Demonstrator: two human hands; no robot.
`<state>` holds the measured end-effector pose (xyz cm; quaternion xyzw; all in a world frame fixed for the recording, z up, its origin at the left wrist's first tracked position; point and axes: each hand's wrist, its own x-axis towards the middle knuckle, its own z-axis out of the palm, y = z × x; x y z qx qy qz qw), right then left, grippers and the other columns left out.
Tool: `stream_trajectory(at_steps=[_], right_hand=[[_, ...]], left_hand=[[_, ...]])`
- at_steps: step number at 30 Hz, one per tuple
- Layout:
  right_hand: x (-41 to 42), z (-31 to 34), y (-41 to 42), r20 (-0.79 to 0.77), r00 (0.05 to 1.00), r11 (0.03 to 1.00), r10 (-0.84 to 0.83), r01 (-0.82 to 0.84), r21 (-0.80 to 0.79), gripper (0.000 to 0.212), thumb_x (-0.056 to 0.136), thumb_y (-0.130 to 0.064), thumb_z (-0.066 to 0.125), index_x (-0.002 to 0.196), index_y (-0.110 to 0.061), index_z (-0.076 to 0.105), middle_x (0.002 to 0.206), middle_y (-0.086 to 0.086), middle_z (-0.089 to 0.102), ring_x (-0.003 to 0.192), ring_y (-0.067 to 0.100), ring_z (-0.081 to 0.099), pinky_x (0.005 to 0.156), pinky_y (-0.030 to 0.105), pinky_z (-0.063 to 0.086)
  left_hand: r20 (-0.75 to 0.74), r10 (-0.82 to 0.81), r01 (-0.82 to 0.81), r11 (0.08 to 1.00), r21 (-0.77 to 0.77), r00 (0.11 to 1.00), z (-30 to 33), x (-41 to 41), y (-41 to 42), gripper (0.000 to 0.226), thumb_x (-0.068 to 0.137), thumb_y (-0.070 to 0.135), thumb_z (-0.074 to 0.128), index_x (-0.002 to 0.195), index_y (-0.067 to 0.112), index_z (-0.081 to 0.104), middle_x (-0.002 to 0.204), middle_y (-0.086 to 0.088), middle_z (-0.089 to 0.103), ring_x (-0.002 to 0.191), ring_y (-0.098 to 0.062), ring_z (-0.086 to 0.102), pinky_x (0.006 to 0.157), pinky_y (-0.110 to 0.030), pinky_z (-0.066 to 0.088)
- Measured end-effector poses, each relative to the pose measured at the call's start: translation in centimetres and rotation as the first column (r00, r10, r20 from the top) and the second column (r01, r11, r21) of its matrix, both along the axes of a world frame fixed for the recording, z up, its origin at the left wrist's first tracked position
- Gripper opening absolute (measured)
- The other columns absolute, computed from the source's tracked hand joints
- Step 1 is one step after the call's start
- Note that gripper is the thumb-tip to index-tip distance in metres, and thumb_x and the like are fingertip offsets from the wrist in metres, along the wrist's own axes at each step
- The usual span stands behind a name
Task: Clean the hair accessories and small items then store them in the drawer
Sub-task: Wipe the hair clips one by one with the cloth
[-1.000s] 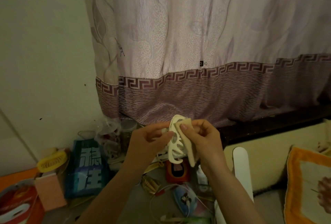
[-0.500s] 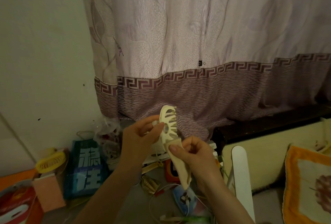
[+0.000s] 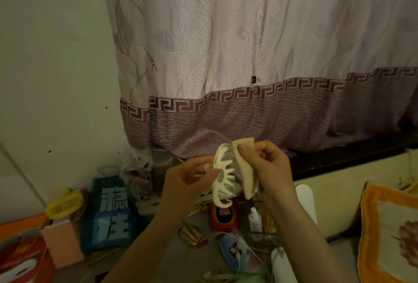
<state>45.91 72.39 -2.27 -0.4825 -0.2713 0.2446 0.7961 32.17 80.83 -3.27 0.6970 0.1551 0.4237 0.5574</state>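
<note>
**Head view: cream claw clip held and wiped above a cluttered surface**

Head view shows both hands raised in front of a mauve curtain (image 3: 248,56) with a Greek-key band. The left hand (image 3: 183,183) pinches a cream hair claw clip (image 3: 222,178) at its hinge, thumb pressed on the round centre, fingers curled behind it. The clip stands roughly upright, its openwork ribs fanning toward the right. The right hand (image 3: 267,167) grips a pale yellow cloth (image 3: 245,169), fingers curled round it, thumb tip holding the cloth's top edge against the upper right side of the clip; the rest of the cloth hangs down between the clip and the palm.

Below the hands lies clutter: a blue packet with white characters (image 3: 110,212) at the left, a yellow round comb-like item (image 3: 65,204) further left, a pink box (image 3: 63,244), an orange-red container (image 3: 222,215) under the clip, a small white bottle (image 3: 254,219), and a white cable (image 3: 217,251) near the bottom. An orange-bordered cushion (image 3: 389,233) sits at the right.
</note>
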Motion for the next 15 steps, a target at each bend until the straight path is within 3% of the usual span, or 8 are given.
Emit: stream_trajectory(at_steps=[6,11,15], right_hand=[[0.6,-0.8,0.4,-0.052,0.998,0.997,0.023,-0.027,-0.069,0.025,0.065,-0.016,0.076,0.082,-0.008,0.059,0.059,-0.001,0.053,0.056,0.014,0.055,0.056,0.027,0.053],[-0.3,-1.8,0.1,-0.073,0.992,0.986,0.105,-0.113,-0.126,0.027,0.068,-0.017,0.074,0.092,-0.005,0.069,0.072,0.011,0.069,0.067,0.02,0.068,0.064,0.031,0.058],[-0.8,-2.3,-0.5,-0.089,0.976,0.971,0.197,-0.207,-0.122,0.026,0.071,-0.014,0.07,0.094,-0.002,0.071,0.086,0.018,0.073,0.074,0.024,0.07,0.065,0.029,0.058]], left_hand=[[-0.018,-0.04,0.04,0.999,0.016,0.999,-0.5,-0.1,-0.1,0.026,0.07,0.017,0.067,0.095,0.015,0.07,0.08,-0.001,0.075,0.074,-0.018,0.072,0.064,-0.025,0.057],[0.002,0.021,-0.021,0.999,-0.029,1.0,-0.7,0.3,0.1,0.027,0.078,-0.005,0.065,0.091,0.018,0.07,0.075,0.002,0.075,0.071,-0.012,0.072,0.06,-0.019,0.055],[0.021,0.05,-0.049,0.998,-0.047,0.999,-0.8,0.3,0.3,0.025,0.076,0.0,0.068,0.095,0.016,0.07,0.081,-0.001,0.075,0.075,-0.017,0.072,0.061,-0.022,0.056]])
